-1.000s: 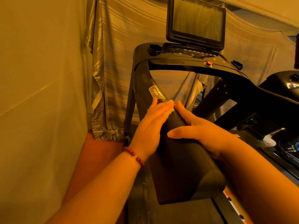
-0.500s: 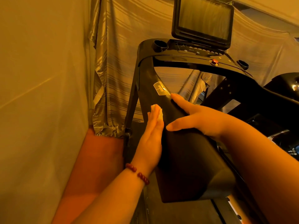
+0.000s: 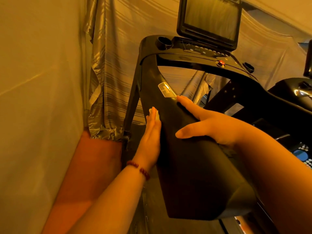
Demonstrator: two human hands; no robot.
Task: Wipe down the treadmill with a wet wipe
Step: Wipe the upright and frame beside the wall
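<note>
We stand close to a plain wall on the left, and a shiny striped curtain hangs behind the treadmill. Its screen rises above the console, with a cup holder at the left corner and a red button further right. Another dark machine sits at the far right. The broad black handrail slopes from the console down toward us.

Our left hand, a beaded bracelet at its wrist, lies flat with straight fingers against the rail's left flank. It presses the wet wipe there and covers all but a pale edge by the fingertips. Our right hand rests spread over the rail's top, gripping nothing. Its thumb points toward the left hand, and its index fingertip touches a silver label.
</note>
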